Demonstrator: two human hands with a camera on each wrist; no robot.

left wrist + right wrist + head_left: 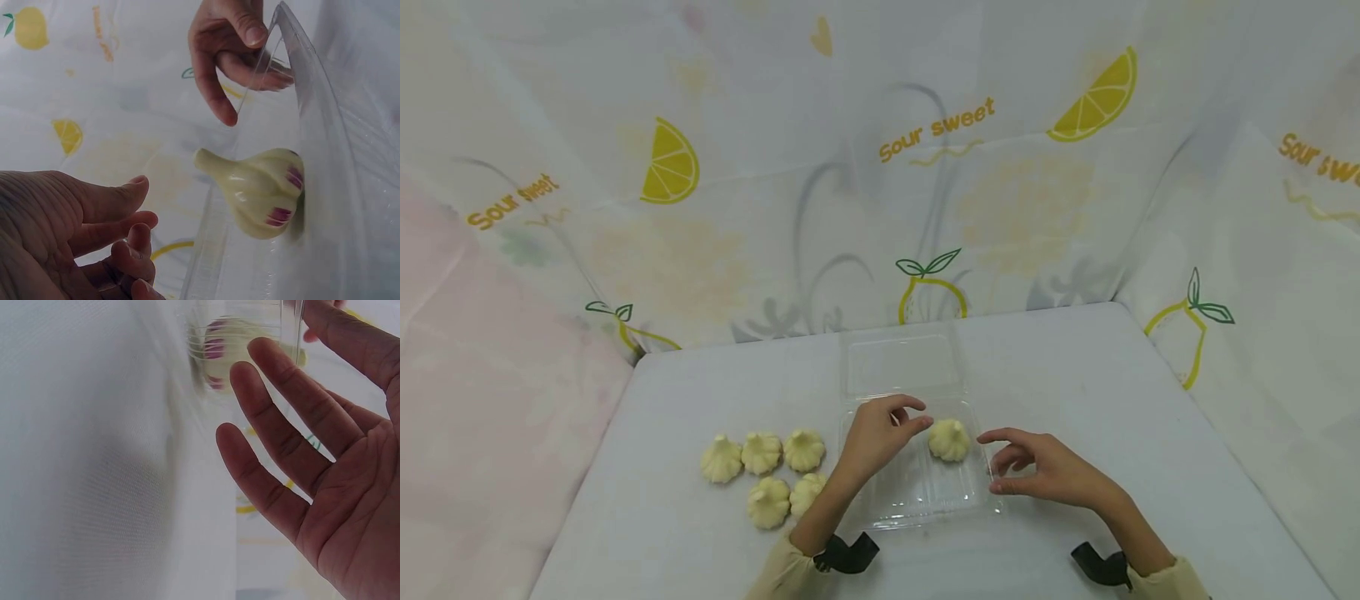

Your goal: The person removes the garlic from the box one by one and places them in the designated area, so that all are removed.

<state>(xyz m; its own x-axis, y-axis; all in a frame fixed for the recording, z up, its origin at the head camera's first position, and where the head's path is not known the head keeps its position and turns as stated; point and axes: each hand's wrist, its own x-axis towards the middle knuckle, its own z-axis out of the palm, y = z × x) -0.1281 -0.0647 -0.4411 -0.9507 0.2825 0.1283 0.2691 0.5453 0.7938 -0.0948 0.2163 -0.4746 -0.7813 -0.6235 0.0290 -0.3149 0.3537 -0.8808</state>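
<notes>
A clear plastic box (pixel 891 518) lies on the white table, its lid (pixel 904 367) folded back behind it. One pale garlic bulb (pixel 949 440) sits inside, toward the right; purple streaks mark its base in the left wrist view. My left hand (pixel 877 433) hovers over the box just left of that bulb, fingers loosely bent and holding nothing. At the box's right wall is my right hand (pixel 1037 468), its spread fingers beside the clear side and nothing in its grasp. From the right wrist, the bulb (pixel 234 356) shows through the plastic wall.
Several more garlic bulbs (pixel 767 502) lie in two rows on the table left of the box. The left forearm partly covers one bulb (pixel 806 493). Lemon-printed cloth (pixel 730 250) hangs behind the table and along its sides.
</notes>
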